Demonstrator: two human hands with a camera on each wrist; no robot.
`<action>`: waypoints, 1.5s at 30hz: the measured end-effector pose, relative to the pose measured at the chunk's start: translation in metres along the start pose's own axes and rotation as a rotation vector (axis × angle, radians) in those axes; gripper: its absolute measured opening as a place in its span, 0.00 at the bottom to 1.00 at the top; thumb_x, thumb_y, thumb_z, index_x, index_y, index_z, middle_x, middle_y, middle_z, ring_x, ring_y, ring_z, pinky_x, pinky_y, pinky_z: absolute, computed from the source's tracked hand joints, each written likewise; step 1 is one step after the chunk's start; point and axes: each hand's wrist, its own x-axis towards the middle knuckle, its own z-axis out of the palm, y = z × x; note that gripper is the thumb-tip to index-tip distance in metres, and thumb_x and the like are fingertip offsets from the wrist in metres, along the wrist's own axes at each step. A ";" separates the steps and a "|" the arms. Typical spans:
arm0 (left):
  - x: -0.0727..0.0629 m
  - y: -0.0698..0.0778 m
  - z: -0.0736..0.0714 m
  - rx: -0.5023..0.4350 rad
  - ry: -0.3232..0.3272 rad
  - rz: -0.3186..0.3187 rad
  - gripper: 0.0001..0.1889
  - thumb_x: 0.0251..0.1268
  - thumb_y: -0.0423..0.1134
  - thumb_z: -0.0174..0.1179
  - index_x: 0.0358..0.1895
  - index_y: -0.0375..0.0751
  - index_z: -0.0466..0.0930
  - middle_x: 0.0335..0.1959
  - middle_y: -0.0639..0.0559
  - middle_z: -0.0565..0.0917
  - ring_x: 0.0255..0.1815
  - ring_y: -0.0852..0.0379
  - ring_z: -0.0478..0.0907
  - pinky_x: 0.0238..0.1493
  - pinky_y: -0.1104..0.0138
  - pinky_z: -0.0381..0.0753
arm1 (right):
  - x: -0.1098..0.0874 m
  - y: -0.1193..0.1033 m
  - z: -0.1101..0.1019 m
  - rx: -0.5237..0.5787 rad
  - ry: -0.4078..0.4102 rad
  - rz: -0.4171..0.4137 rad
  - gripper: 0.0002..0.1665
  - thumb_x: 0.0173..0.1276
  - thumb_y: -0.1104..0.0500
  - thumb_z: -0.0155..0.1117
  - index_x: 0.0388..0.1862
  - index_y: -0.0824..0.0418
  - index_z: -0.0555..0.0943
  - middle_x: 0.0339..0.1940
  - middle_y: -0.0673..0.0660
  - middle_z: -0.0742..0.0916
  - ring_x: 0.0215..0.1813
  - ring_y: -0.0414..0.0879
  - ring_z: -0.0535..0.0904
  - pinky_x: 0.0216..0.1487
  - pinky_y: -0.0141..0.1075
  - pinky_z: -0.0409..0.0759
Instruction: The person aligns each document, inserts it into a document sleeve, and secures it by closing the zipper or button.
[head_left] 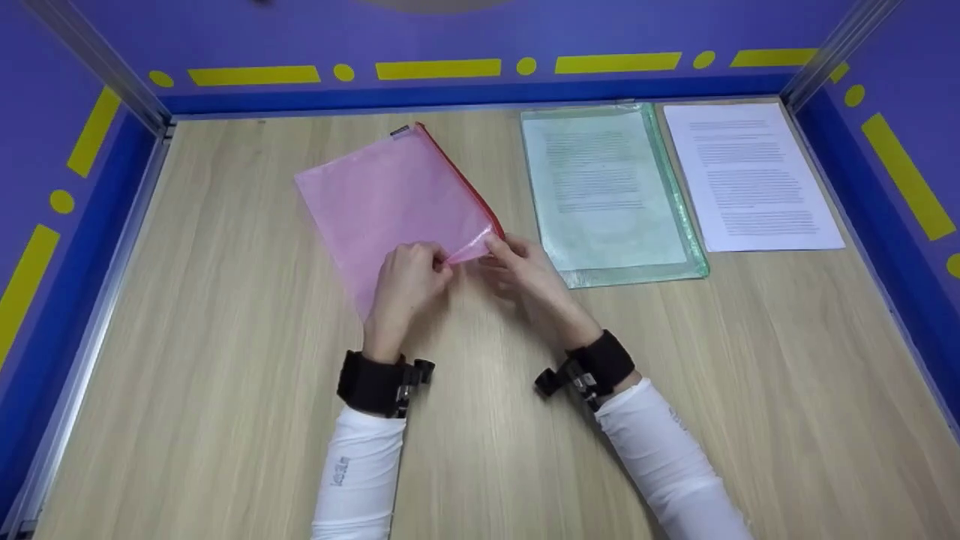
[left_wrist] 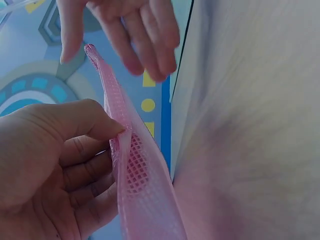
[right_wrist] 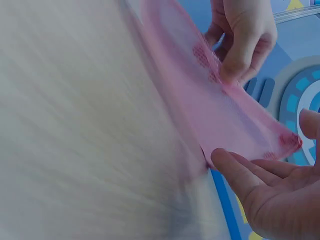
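A pink mesh zip pouch (head_left: 382, 202) with a red zipper (head_left: 461, 176) lies at an angle, its near edge lifted off the table. My left hand (head_left: 411, 281) pinches that edge between thumb and curled fingers, as the left wrist view also shows at the mesh (left_wrist: 137, 167). Around the pouch's right corner, by the zipper end, is my right hand (head_left: 525, 274). In the right wrist view the right hand's fingers (right_wrist: 240, 175) extend under the corner, and its thumb (right_wrist: 309, 122) stands apart from them.
To the right lies a green zip pouch (head_left: 619, 276) with printed sheets inside. Beside it is a white printed paper stack (head_left: 750, 180). Blue-purple panels with yellow marks (head_left: 439, 70) wall the wooden table (head_left: 225, 390) at the back and sides.
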 end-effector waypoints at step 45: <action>-0.004 -0.043 -0.010 0.050 -0.353 -0.106 0.41 0.56 0.53 0.70 0.73 0.42 0.66 0.80 0.33 0.51 0.81 0.31 0.43 0.78 0.38 0.46 | 0.003 -0.026 -0.096 -0.527 0.078 -0.096 0.25 0.72 0.66 0.46 0.66 0.64 0.76 0.46 0.61 0.81 0.35 0.41 0.78 0.36 0.29 0.77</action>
